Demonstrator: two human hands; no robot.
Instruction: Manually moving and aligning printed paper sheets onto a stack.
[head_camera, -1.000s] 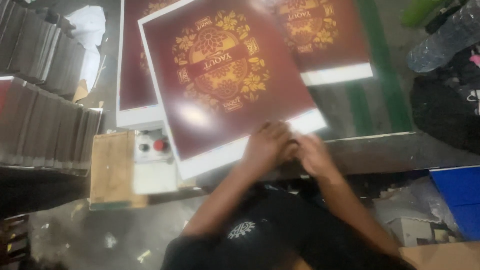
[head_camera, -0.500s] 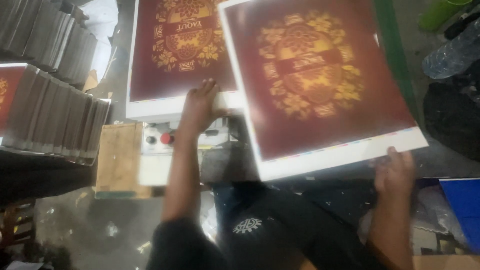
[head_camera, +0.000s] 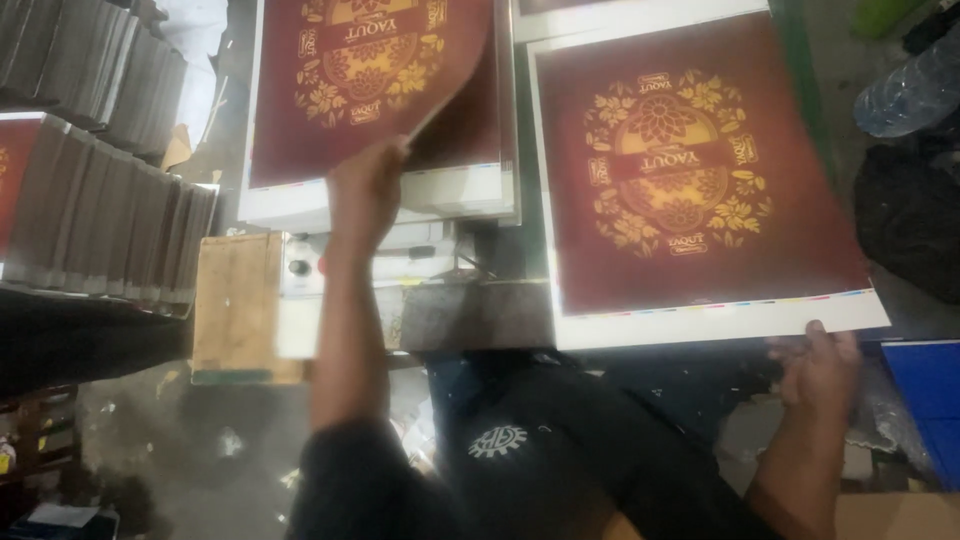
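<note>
Two dark red printed sheets with gold ornament and white margins lie side by side on the table. My left hand (head_camera: 365, 195) pinches the near right corner of the left sheet (head_camera: 340, 90) and curls it up off the pile of the same sheets beneath. My right hand (head_camera: 820, 365) grips the near right corner of the right sheet (head_camera: 690, 170), which lies flat with its near edge hanging past the table's edge. My dark shirt fills the bottom middle of the view.
Tall stacks of grey-edged sheets (head_camera: 100, 190) stand at the left. A wooden block (head_camera: 235, 300) and a small control box with buttons (head_camera: 300, 268) sit by the table edge. A plastic bottle (head_camera: 910, 90), a black bag (head_camera: 910, 220) and a blue box (head_camera: 925, 390) are at the right.
The single sheet has slid right and now lies flat. My hands have parted: the left went to the left pile and lifted a corner, the right followed the sheet's near edge.
</note>
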